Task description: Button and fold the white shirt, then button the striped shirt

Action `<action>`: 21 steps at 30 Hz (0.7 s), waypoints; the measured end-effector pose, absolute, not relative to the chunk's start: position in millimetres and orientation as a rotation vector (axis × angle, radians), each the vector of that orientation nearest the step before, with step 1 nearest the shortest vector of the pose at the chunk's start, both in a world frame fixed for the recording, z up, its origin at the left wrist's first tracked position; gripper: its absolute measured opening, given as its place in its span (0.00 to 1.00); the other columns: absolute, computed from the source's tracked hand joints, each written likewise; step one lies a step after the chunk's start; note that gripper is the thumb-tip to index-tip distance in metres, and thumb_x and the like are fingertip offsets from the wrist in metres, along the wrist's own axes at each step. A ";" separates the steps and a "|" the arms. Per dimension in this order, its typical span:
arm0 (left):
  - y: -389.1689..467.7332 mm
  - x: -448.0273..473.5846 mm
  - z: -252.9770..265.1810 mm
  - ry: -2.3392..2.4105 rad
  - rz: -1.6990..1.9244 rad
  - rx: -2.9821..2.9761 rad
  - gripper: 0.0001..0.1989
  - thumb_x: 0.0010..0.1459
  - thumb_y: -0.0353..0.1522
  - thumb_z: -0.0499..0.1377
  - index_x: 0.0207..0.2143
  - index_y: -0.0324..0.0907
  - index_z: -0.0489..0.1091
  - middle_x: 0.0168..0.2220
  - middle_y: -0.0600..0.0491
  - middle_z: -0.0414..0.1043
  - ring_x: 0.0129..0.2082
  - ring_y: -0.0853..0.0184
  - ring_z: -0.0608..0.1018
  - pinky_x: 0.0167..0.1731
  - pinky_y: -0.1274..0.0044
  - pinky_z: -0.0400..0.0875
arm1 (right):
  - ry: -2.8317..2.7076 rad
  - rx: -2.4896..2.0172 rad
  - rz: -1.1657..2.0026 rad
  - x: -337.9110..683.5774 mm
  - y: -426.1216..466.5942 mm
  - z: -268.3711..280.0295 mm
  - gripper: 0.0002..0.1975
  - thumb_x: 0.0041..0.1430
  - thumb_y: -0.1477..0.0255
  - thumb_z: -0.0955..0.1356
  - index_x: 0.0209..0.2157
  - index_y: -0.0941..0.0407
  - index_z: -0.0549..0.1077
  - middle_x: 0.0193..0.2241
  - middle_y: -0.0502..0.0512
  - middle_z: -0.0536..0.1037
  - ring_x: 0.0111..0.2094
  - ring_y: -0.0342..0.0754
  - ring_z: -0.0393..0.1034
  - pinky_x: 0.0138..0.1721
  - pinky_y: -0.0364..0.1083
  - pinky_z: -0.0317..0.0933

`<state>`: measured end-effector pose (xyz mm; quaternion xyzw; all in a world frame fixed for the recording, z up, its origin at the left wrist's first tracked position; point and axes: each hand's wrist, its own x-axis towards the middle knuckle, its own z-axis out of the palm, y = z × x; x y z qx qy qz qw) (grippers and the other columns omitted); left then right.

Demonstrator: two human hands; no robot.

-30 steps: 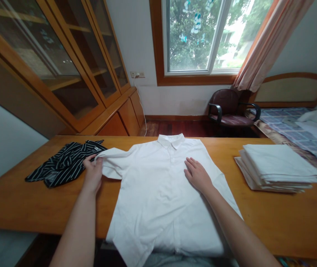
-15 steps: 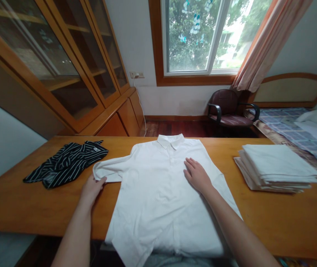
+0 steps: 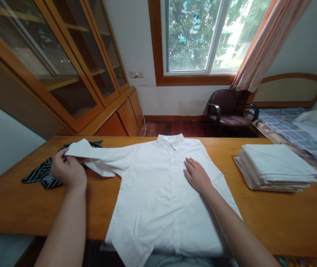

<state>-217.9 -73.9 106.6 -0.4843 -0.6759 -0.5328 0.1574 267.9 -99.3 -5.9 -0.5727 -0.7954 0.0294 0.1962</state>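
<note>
A white collared shirt (image 3: 153, 185) lies spread front side up on the wooden table, its collar toward the far edge and its lower hem hanging over the near edge. My left hand (image 3: 68, 170) pinches the end of the left-hand sleeve, which is stretched out sideways and lifted above the table. Flat on the chest of the shirt rests my right hand (image 3: 197, 174), fingers extended. Behind my left hand, partly covered by it and the sleeve, is a crumpled black garment with white stripes (image 3: 37, 173). The shirt's other sleeve is not visible.
A stack of folded white cloth (image 3: 277, 167) sits on the right of the table (image 3: 258, 222). Beyond the table are a glass-door cabinet (image 3: 77, 74), a dark red armchair (image 3: 225, 105) and a bed (image 3: 300, 126) with a checked cover.
My left hand has pulled the sleeve end outward to the left and up, so the sleeve is now extended over the striped garment. My right hand has stayed in place.
</note>
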 end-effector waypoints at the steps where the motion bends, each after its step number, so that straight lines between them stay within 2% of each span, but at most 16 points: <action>1: -72.5 -212.5 108.1 -1.847 -1.509 -1.388 0.14 0.66 0.28 0.48 0.50 0.34 0.67 0.49 0.46 0.70 0.53 0.52 0.71 0.55 0.59 0.63 | -2.227 -1.604 0.081 267.9 -99.3 -5.9 0.23 0.67 0.67 0.61 0.59 0.59 0.69 0.62 0.62 0.67 0.65 0.57 0.57 0.65 0.57 0.52; 4: -72.5 -187.2 104.6 -1.669 -1.430 -1.554 0.13 0.66 0.34 0.51 0.45 0.36 0.70 0.44 0.45 0.74 0.48 0.55 0.75 0.52 0.61 0.67 | -2.222 -1.597 0.080 267.8 -98.9 -6.3 0.22 0.67 0.67 0.61 0.59 0.59 0.69 0.62 0.61 0.67 0.65 0.56 0.57 0.65 0.57 0.52; 8: -88.6 -134.1 82.8 -1.490 -1.113 -2.299 0.12 0.61 0.38 0.55 0.40 0.43 0.75 0.38 0.45 0.77 0.40 0.59 0.80 0.43 0.69 0.74 | -2.214 -1.589 0.074 268.1 -98.4 -7.5 0.22 0.67 0.67 0.61 0.59 0.58 0.69 0.62 0.61 0.67 0.64 0.56 0.58 0.64 0.57 0.53; 12: -118.0 -84.8 56.0 -1.077 -0.742 -2.911 0.15 0.63 0.31 0.52 0.48 0.50 0.74 0.46 0.48 0.78 0.43 0.61 0.80 0.41 0.69 0.76 | -2.211 -1.588 0.069 268.3 -98.9 -7.5 0.22 0.67 0.67 0.61 0.59 0.58 0.69 0.62 0.61 0.67 0.64 0.56 0.58 0.64 0.57 0.53; 14: -128.6 -73.2 47.0 -0.912 -0.757 -2.943 0.19 0.61 0.28 0.52 0.52 0.51 0.72 0.49 0.49 0.77 0.42 0.60 0.80 0.37 0.68 0.76 | -2.211 -1.593 0.073 268.1 -99.3 -7.1 0.22 0.67 0.67 0.61 0.59 0.58 0.69 0.62 0.61 0.67 0.64 0.56 0.58 0.64 0.57 0.53; 17: -129.9 -73.4 42.2 -1.095 -0.923 -2.736 0.17 0.61 0.28 0.54 0.51 0.48 0.72 0.46 0.49 0.77 0.43 0.61 0.79 0.42 0.69 0.75 | -2.208 -1.599 0.083 267.7 -99.7 -6.2 0.22 0.67 0.67 0.62 0.59 0.58 0.69 0.62 0.61 0.67 0.65 0.56 0.58 0.64 0.57 0.53; 21: -110.9 -89.7 42.3 -1.735 -1.031 -2.253 0.14 0.64 0.34 0.52 0.49 0.42 0.72 0.49 0.44 0.73 0.49 0.57 0.75 0.53 0.65 0.68 | -2.203 -1.602 0.076 267.1 -99.9 -5.4 0.22 0.67 0.67 0.62 0.59 0.58 0.70 0.62 0.61 0.67 0.64 0.57 0.58 0.65 0.57 0.53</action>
